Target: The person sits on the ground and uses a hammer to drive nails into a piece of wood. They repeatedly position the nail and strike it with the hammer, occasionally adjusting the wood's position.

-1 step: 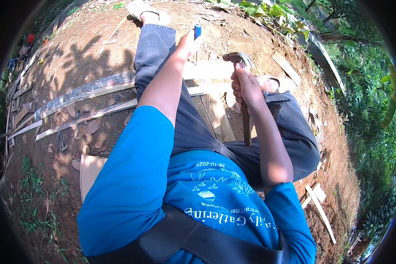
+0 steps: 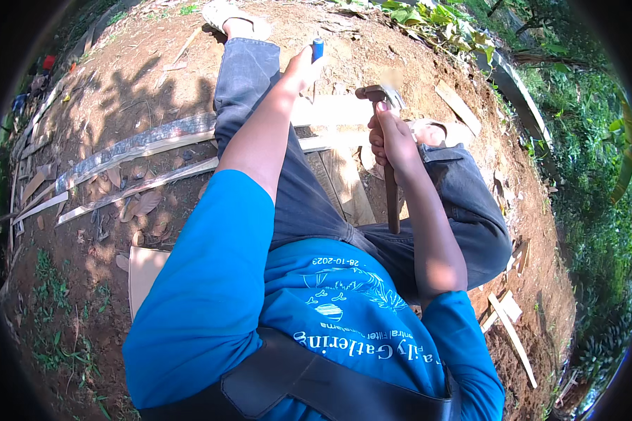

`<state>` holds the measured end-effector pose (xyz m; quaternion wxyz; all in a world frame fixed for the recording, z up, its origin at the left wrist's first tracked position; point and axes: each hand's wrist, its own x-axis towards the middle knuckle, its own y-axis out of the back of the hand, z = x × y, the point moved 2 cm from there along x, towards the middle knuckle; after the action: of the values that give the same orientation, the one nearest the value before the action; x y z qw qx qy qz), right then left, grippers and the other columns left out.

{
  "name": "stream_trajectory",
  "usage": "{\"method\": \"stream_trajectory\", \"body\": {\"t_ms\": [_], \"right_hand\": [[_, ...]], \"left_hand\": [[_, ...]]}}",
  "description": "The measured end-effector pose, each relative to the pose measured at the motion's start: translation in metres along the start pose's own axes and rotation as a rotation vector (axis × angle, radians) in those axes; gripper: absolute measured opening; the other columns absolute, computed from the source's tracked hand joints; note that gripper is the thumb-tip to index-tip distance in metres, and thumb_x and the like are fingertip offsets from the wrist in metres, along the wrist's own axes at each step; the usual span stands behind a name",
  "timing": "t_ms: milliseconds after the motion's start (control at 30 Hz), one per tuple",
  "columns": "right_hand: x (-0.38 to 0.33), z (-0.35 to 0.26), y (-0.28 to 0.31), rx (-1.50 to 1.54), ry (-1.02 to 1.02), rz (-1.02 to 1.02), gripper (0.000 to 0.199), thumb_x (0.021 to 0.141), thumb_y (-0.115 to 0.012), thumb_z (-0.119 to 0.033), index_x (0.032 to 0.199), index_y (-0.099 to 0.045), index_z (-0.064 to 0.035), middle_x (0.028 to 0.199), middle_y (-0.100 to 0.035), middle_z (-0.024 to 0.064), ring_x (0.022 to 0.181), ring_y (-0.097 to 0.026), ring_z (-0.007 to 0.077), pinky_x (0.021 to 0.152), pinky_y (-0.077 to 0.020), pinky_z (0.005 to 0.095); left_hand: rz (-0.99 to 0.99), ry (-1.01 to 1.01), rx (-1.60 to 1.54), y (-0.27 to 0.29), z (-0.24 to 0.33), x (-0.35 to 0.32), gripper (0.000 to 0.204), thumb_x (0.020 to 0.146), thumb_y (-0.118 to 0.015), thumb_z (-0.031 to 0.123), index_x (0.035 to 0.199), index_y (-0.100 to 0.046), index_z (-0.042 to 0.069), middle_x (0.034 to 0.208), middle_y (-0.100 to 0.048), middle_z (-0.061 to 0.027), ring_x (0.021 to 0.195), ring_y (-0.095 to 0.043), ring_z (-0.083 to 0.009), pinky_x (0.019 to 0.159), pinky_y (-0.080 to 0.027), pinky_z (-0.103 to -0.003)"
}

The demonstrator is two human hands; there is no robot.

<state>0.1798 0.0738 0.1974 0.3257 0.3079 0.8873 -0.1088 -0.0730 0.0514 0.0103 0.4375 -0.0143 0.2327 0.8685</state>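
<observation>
The person sits on bare dirt ground point(image 2: 119, 91) with legs spread, and a pale wooden plank point(image 2: 330, 112) lies crosswise between the knees. The left hand point(image 2: 298, 70) is clenched around a blue-handled tool point(image 2: 318, 48), probably a chisel, though its working end is hidden behind the hand, held upright just above the plank's far edge. The right hand point(image 2: 393, 140) grips a hammer point(image 2: 380, 95) high on its wooden handle, close under the metal head, which stands raised just right of the blue-handled tool and above the plank. More wooden strips point(image 2: 140, 186) and offcuts lie on the ground to the left of the plank and a few scraps point(image 2: 509, 330) well to its right. The main risk, as I judge it, is a glancing blow: the hammer head is near the left-hand knuckles, and choking up on the handle gives little swing control, so a miss could strike fingers or the knee. The plank looks unclamped, so it could shift under a hit.
</observation>
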Motion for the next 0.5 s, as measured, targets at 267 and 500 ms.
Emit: {"method": "stream_trajectory", "body": {"t_ms": [267,500], "right_hand": [[0.007,0.004,0.003,0.068,-0.02,0.028,0.043,0.102,-0.046,-0.05,0.091,-0.049,-0.0091,0.062,-0.036,-0.0056,0.049,-0.033,0.0045,0.044,-0.0274,0.0216],[0.005,0.005,0.0,0.098,-0.008,0.039,0.042,0.102,-0.046,-0.05,0.09,-0.049,-0.0099,0.062,-0.036,-0.0055,0.049,-0.034,0.0044,0.044,-0.0271,0.0212]], "left_hand": [[0.101,-0.269,-0.023,-0.004,-0.011,-0.064,0.04,0.093,-0.066,0.018,0.128,-0.054,0.003,0.094,-0.07,-0.0119,0.085,-0.068,-0.0215,0.075,-0.051,-0.032],[0.091,-0.193,-0.056,0.005,0.017,-0.079,0.041,0.095,-0.066,0.021,0.128,-0.052,0.002,0.099,-0.069,-0.02,0.089,-0.069,-0.0334,0.078,-0.052,-0.039]]}}
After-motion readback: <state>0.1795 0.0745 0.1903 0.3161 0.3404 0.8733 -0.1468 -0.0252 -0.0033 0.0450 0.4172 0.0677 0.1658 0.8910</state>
